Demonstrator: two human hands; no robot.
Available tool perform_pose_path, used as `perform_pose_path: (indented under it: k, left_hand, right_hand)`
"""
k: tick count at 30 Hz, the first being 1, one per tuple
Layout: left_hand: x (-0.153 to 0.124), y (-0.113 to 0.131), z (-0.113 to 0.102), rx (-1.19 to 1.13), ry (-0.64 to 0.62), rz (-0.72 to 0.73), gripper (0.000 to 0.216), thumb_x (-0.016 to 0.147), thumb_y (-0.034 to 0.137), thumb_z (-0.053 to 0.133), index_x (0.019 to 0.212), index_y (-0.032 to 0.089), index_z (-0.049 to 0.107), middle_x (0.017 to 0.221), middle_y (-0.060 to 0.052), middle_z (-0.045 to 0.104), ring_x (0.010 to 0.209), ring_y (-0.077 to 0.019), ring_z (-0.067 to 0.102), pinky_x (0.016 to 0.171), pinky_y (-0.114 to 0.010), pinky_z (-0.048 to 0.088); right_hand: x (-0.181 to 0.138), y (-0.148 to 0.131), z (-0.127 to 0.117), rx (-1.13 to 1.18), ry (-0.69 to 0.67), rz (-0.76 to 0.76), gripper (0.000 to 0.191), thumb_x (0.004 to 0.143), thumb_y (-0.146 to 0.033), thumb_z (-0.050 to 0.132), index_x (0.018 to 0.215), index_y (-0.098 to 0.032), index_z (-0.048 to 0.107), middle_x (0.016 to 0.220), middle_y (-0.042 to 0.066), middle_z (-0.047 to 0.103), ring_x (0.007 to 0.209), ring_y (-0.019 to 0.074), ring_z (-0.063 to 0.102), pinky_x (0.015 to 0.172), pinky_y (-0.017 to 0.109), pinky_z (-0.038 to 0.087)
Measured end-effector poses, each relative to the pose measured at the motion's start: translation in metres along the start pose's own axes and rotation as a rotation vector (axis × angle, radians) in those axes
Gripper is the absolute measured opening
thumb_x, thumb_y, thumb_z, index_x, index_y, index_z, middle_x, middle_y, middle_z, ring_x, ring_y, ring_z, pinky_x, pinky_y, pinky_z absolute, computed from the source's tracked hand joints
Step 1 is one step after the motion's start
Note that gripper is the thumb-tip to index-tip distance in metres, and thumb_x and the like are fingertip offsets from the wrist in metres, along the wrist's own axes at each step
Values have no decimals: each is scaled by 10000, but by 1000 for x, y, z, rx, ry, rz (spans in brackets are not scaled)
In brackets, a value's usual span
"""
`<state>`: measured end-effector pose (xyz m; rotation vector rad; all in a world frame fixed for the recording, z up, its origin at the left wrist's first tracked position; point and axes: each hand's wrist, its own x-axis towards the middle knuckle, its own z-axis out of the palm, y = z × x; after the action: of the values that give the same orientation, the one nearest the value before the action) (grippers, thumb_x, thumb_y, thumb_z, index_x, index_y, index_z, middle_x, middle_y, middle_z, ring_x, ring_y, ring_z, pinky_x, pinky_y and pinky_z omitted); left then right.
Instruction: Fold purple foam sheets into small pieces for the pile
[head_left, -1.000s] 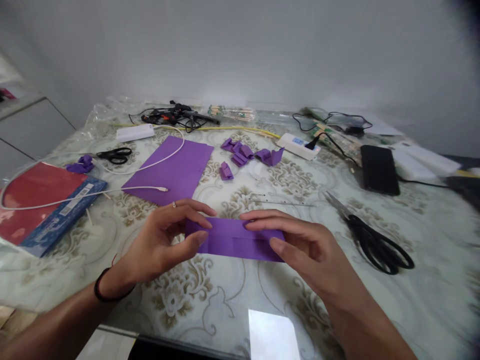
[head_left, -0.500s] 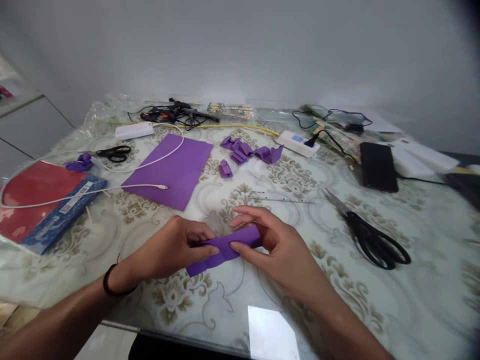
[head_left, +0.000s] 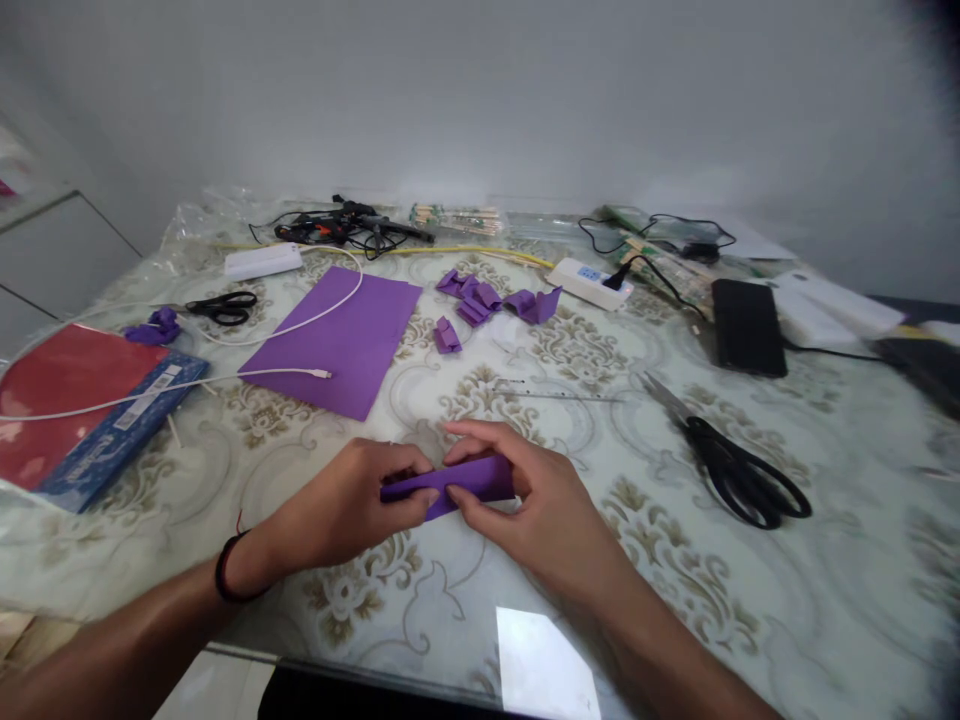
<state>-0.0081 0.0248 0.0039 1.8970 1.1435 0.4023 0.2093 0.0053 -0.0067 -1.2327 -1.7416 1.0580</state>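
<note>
A folded strip of purple paper (head_left: 484,478) is held above the near part of the table between both hands. My left hand (head_left: 367,490) pinches its left end, thumb in front and fingers behind. My right hand (head_left: 536,490) grips the strip near the middle and right, its thumb pressed on the near face and its fingers behind. Beyond the hands lie several folded purple paper pieces (head_left: 480,303) and one smaller folded piece (head_left: 447,336). Flat purple sheets (head_left: 334,340) rest to the left of them.
Black-handled scissors (head_left: 731,465) lie at the right, a second pair (head_left: 225,307) at the far left. A clear ruler (head_left: 559,393) is beyond my right hand. Around stand a red-and-blue paper pack (head_left: 97,400), a white cable (head_left: 285,372), a power strip (head_left: 589,285) and a black phone (head_left: 748,328).
The purple strip has been turned and folded narrower, its lower left flap no longer hanging out. My right hand has shifted slightly left, closer to my left hand.
</note>
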Motion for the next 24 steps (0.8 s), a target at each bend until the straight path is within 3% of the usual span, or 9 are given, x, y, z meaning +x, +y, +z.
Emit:
perform_pose_path:
  k: [6, 13, 18, 24]
  left_hand:
    - [1, 0, -6, 19, 11, 7, 141, 927, 270, 652, 863, 173, 733, 691, 47, 612, 628, -102, 491, 587, -222, 349]
    - [2, 0, -12, 62, 13, 1, 189, 942, 290, 640, 831, 165, 728, 671, 42, 615, 612, -106, 506, 577, -228, 349]
    - [1, -3, -7, 173, -44, 66, 210, 956, 262, 644, 806, 158, 748, 644, 33, 651, 586, -104, 534, 586, -237, 351]
    - [1, 0, -13, 112, 35, 32, 188, 983, 299, 665, 931, 188, 808, 766, 16, 783, 664, -133, 660, 639, -233, 419]
  right_hand:
    - [3, 3, -9, 43, 37, 20, 416, 855, -143, 692, 1244, -289, 723, 1022, 12, 787, 860, 182, 768, 776, 301, 617]
    - [7, 5, -25, 68, 95, -38, 293, 901, -194, 698, 1185, -258, 737, 1013, 22, 790, 846, 167, 765, 826, 305, 625]
    - [8, 0, -20, -96, -25, -69, 43, 898, -208, 729, 891, -228, 766, 860, 7, 783, 786, 176, 718, 721, 287, 564]
    - [9, -2, -21, -112, -31, -23, 120, 863, -157, 674, 768, -220, 712, 728, -17, 732, 674, 162, 653, 653, 276, 509]
